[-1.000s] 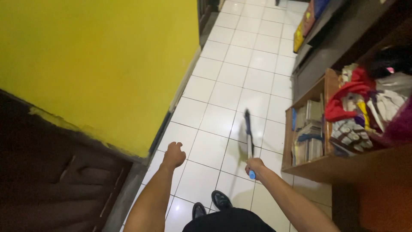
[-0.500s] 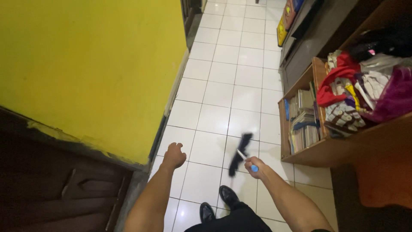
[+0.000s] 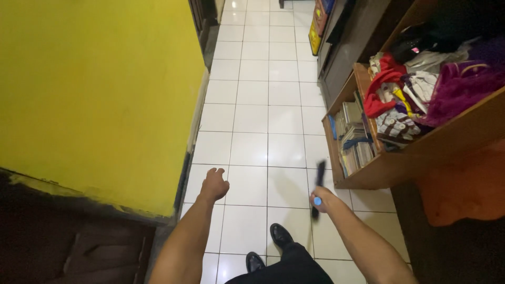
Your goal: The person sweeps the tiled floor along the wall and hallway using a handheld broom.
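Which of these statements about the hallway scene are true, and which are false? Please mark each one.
1. The right hand grips a dark broom with a blue handle end. True.
2. The left hand holds a cloth. False: it holds nothing.
3. The wall on the left is yellow. True.
4. The white tiled floor is covered with a carpet. False: bare tiles show.
5. The wooden shelf on the right holds books and clothes. True.

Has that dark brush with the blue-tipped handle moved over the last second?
Yes. The dark brush with the blue-tipped handle, gripped in the right hand, has swung from out over the white floor tiles back toward the wooden bookshelf.
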